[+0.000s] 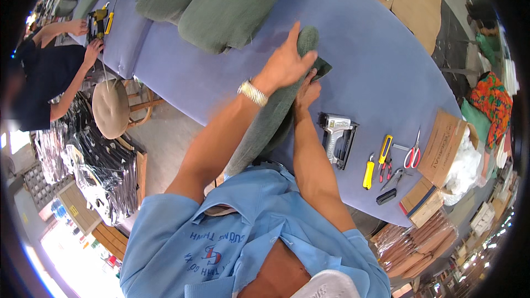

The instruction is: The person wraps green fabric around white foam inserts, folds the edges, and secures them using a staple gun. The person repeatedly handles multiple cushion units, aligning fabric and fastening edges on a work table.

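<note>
A long green fabric-covered cushion [262,121] stands tilted on edge in front of me, its lower end against my body. My left hand [287,63], with a metal-band watch on the wrist, grips it near its far end, thumb across the fabric and index finger stretched along it. On its right side my right hand [307,92] is closed on the cushion's edge, beside a loose dark green fabric flap [323,68]. Part of the right fingers is hidden behind the cushion. A silver staple gun [337,135] lies right of my right forearm.
Several green cushions [221,11] lie at the far side of the blue-covered table [381,72]. Yellow-handled tools [369,172], red-handled scissors [413,157] and pliers lie at right, near a cardboard box [444,146]. At left a co-worker's hands hold another staple gun [98,22]; a round-seated stool [109,109] stands below.
</note>
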Demonstrator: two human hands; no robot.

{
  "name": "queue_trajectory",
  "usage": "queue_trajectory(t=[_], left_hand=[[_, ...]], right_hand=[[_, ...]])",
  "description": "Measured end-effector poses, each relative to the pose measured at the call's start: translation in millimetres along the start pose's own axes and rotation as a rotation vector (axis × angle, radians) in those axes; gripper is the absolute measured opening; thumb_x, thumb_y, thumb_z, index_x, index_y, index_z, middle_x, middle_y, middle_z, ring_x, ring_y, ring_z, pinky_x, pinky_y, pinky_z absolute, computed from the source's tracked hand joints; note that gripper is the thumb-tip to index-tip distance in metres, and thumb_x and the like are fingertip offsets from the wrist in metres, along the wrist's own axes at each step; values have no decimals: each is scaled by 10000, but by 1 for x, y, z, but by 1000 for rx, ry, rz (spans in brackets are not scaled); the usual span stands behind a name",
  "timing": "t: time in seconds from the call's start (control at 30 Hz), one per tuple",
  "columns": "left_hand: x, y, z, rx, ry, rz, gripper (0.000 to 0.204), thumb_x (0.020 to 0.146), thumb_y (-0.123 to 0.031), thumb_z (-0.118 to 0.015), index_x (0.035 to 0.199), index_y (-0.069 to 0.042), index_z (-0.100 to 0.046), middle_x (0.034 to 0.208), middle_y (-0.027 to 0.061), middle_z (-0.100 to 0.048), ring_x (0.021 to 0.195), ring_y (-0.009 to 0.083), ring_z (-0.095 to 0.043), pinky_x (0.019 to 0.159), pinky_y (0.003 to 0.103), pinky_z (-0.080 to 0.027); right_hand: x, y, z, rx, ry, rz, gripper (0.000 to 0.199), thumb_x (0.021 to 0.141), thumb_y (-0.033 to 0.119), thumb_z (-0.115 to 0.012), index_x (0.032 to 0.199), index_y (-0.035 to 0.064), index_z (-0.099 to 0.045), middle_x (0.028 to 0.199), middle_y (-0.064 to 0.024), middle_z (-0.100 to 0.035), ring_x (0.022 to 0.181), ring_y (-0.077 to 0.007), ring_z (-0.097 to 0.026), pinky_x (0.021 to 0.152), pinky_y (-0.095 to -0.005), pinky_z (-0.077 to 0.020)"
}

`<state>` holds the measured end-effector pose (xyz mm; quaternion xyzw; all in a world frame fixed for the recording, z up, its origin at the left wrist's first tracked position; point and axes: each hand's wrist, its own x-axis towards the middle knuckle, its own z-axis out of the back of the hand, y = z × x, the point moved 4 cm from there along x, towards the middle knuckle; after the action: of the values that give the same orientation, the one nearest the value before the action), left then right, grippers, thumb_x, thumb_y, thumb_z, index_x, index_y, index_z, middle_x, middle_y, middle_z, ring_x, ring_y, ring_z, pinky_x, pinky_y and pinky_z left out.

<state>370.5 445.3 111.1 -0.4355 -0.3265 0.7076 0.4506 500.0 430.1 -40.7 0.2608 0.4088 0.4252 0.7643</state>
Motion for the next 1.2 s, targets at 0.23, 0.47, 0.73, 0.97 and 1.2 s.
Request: queue_trajectory(t=[0.23,0.47,0.73,0.97,1.2], left_hand=[[-166,36,6,151,-20,121,917,920,-329,-708,1635,-77,-192,1362,334,-589,1165,504,-627,1003,504,-510],[-256,77,-7,437,-285,216,876,864,-363,-788,1586,-137,-347,1284,208,-681,1100,419,-689,902,521,-566],[-259,86,-11,463,-402,79,855,849,-369,-807,1541,-82,-396,1170,220,-714,922,416,-735,745,527,-599],[-265,78,-20,460,-400,28,891,847,-350,-815,1530,16,-376,1163,249,-706,920,415,-734,722,503,-607],[-261,76,-22,487,-303,-22,936,868,-339,-792,1558,50,-293,1306,324,-621,1032,464,-698,809,519,-596]], right_hand=[[13,-17,-7,55,34,40,748,1041,600,-440,1024,-91,-724,1000,-302,-737,968,-500,-697,841,-542,-519],[33,-36,-16,189,191,2,728,1032,587,-503,1211,-99,-669,1170,-262,-716,1112,-442,-671,934,-509,-509],[-83,-64,53,711,879,-346,757,1014,459,-621,1542,-32,-391,1563,-175,-476,1398,-352,-487,1193,-491,-364],[-107,-76,35,898,642,-467,788,1021,486,-598,1558,-44,-369,1532,-203,-502,1362,-353,-526,1167,-487,-381],[-94,-87,7,563,242,-205,723,1036,548,-533,1159,-152,-666,1155,-293,-713,1060,-410,-695,923,-503,-510]])
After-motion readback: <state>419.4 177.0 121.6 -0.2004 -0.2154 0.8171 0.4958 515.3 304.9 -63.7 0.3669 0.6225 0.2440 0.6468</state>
